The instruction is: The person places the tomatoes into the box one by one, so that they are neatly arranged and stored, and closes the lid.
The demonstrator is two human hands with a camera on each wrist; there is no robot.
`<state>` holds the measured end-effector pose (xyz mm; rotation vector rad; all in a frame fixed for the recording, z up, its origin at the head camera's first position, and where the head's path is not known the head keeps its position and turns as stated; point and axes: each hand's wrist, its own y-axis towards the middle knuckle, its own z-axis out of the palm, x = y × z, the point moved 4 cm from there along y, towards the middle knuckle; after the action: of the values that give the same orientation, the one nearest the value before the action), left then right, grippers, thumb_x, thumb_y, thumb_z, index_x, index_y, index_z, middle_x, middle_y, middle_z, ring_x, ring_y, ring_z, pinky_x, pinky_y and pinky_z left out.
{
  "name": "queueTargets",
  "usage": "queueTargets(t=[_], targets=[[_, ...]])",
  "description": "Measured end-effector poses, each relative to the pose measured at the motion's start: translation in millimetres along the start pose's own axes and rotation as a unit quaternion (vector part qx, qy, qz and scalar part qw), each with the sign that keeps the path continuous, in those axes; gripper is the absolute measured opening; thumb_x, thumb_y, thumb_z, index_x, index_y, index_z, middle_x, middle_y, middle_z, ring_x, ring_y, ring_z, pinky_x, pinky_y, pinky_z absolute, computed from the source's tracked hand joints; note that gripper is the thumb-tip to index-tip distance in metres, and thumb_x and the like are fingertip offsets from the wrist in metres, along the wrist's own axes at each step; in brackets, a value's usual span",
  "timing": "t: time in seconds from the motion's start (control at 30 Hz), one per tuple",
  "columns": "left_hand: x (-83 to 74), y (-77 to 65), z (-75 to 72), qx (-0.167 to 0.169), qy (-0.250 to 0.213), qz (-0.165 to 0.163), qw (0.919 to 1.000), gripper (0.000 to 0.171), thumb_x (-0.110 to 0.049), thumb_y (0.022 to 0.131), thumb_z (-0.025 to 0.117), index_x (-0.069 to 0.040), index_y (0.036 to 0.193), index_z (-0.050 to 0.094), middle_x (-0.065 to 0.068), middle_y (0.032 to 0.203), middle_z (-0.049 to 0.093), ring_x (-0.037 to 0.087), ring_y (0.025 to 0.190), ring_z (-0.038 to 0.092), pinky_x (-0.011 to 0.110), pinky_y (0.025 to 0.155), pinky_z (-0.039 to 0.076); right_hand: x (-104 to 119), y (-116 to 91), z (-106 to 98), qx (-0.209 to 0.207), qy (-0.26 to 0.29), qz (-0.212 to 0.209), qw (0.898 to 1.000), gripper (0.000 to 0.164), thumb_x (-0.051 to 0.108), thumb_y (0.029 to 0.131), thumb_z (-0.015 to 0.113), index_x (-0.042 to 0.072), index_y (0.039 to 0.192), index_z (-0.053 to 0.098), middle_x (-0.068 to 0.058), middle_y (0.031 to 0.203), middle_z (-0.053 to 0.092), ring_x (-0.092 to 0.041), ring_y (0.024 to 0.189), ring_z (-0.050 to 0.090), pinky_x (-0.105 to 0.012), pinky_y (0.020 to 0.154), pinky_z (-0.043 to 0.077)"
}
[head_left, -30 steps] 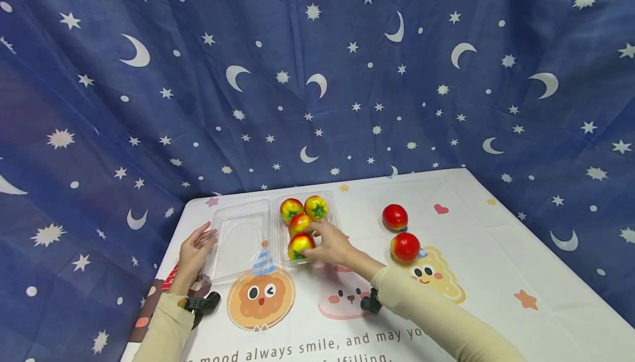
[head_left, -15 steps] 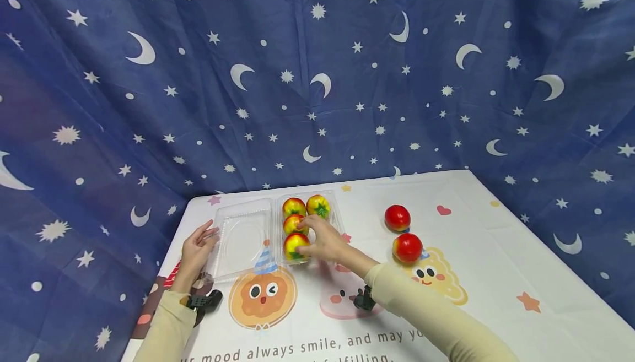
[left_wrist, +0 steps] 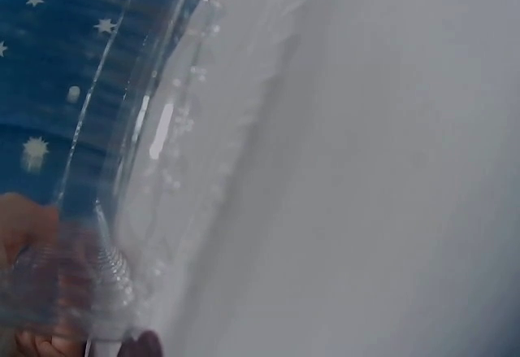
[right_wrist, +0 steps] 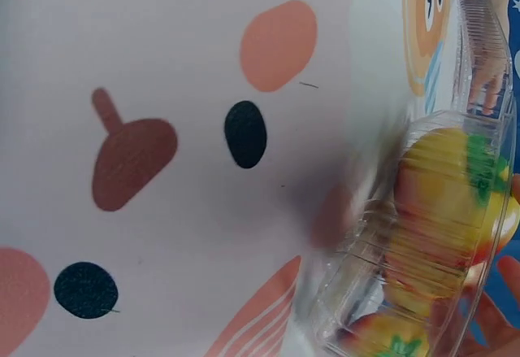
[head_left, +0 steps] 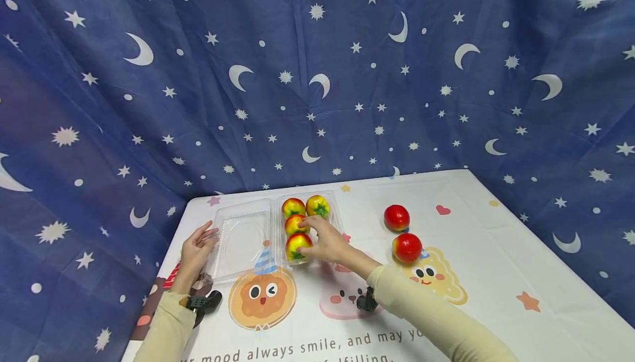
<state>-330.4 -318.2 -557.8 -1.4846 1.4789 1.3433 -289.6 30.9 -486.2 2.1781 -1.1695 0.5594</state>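
A clear plastic clamshell box lies opened flat, its lid (head_left: 243, 241) to the left and its base (head_left: 333, 207) to the right. The base holds several red-and-yellow toy tomatoes with green tops. My right hand (head_left: 324, 242) reaches in from the right, thumb and curled fingers around the front tomato (head_left: 295, 246); a fingertip touches the middle tomato (head_left: 294, 224). Behind them sit a back-left tomato (head_left: 292, 206) and a back-right tomato (head_left: 316, 204). My left hand (head_left: 195, 252) rests loosely at the lid's left edge. In the left wrist view its fingers show dimly through the lid wall (left_wrist: 158, 125).
Two more tomatoes, a far one (head_left: 397, 217) and a nearer one (head_left: 407, 248), lie right of the box on the white printed tablecloth (head_left: 481, 252). A blue star-and-moon curtain (head_left: 342, 75) hangs behind the table.
My right hand has moved slightly left with the front tomato, and the middle tomato has shifted left too. Over the last half second they barely move. My left hand keeps its place.
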Motion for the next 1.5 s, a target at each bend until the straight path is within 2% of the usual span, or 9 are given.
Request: queueTargets(t=[0.33, 0.47, 0.63, 0.7, 0.83, 0.93, 1.2, 1.5], targets=[[2.6, 0.2, 1.5, 0.009, -0.01, 0.013, 0.9998, 0.052, -0.004, 0.094, 0.062, -0.003, 0.144, 0.048, 0.027, 0.129, 0.06, -0.005, 0.089, 0.06, 0.01, 0.074, 0.046, 2, 1, 2, 0.002, 0.001, -0.013, 1.0, 0.056, 0.02, 0.077, 0.082, 0.003, 0.126, 0.061, -0.01, 0.129, 0.059, -0.026, 0.121, 0.053, -0.041, 0.106, 0.04], [3.0, 0.9, 1.3, 0.0, -0.001, 0.013, 0.9999, 0.052, -0.005, 0.094, 0.063, -0.004, 0.144, 0.049, 0.026, 0.128, 0.06, -0.003, 0.091, 0.061, 0.01, 0.074, 0.046, 4, 4, 4, 0.009, -0.011, -0.017, 1.0, 0.057, 0.023, 0.078, 0.082, 0.006, 0.128, 0.059, -0.011, 0.137, 0.054, -0.028, 0.125, 0.051, -0.044, 0.106, 0.04], [1.8, 0.9, 0.1, 0.001, -0.008, 0.012, 0.9999, 0.052, -0.005, 0.094, 0.063, -0.004, 0.145, 0.049, 0.027, 0.129, 0.06, -0.003, 0.092, 0.061, 0.01, 0.074, 0.046, 3, 7, 8, 0.023, -0.008, 0.027, 0.999, 0.067, 0.028, 0.078, 0.082, 0.007, 0.134, 0.053, -0.024, 0.15, 0.036, -0.04, 0.128, 0.048, -0.053, 0.103, 0.041], [1.1, 0.3, -0.7, 0.002, -0.01, 0.01, 0.9999, 0.052, -0.006, 0.094, 0.063, -0.004, 0.145, 0.049, 0.027, 0.129, 0.06, -0.001, 0.092, 0.062, 0.011, 0.074, 0.047, 2, 7, 10, 0.033, 0.002, 0.05, 0.998, 0.071, 0.03, 0.078, 0.083, 0.008, 0.138, 0.051, -0.025, 0.151, 0.033, -0.041, 0.128, 0.048, -0.055, 0.103, 0.041], [1.8, -0.7, -2.3, -0.001, -0.005, 0.004, 1.0, 0.052, -0.006, 0.094, 0.063, -0.005, 0.145, 0.049, 0.026, 0.129, 0.06, 0.0, 0.092, 0.062, 0.01, 0.073, 0.046, 3, 9, 14, 0.053, 0.005, 0.058, 0.997, 0.073, 0.032, 0.079, 0.082, 0.011, 0.14, 0.049, -0.02, 0.15, 0.037, -0.036, 0.125, 0.051, -0.051, 0.103, 0.042], [2.6, -0.5, -1.6, 0.0, -0.006, 0.006, 1.0, 0.053, -0.004, 0.094, 0.063, -0.005, 0.145, 0.049, 0.026, 0.129, 0.06, -0.005, 0.091, 0.06, 0.01, 0.073, 0.046, 4, 11, 14, 0.054, -0.019, 0.046, 0.997, 0.072, 0.032, 0.079, 0.082, 0.012, 0.14, 0.05, -0.016, 0.148, 0.04, -0.033, 0.124, 0.052, -0.049, 0.103, 0.043], [-1.2, 0.2, -0.9, 0.002, -0.014, 0.009, 0.9998, 0.052, -0.005, 0.095, 0.062, -0.003, 0.145, 0.048, 0.028, 0.129, 0.059, -0.005, 0.088, 0.06, 0.011, 0.073, 0.047, 10, 17, 8, 0.068, -0.073, 0.016, 0.995, 0.071, 0.032, 0.078, 0.083, 0.011, 0.138, 0.052, -0.015, 0.146, 0.044, -0.029, 0.132, 0.045, -0.046, 0.107, 0.04], [0.7, 0.9, -0.4, 0.003, -0.015, 0.008, 0.9998, 0.054, -0.003, 0.093, 0.063, -0.004, 0.145, 0.048, 0.026, 0.129, 0.06, -0.003, 0.09, 0.06, 0.011, 0.074, 0.046, 4, 13, 8, 0.06, -0.045, 0.023, 0.997, 0.084, 0.039, 0.072, 0.087, 0.011, 0.141, 0.049, -0.015, 0.149, 0.04, -0.031, 0.131, 0.046, -0.049, 0.106, 0.04]])
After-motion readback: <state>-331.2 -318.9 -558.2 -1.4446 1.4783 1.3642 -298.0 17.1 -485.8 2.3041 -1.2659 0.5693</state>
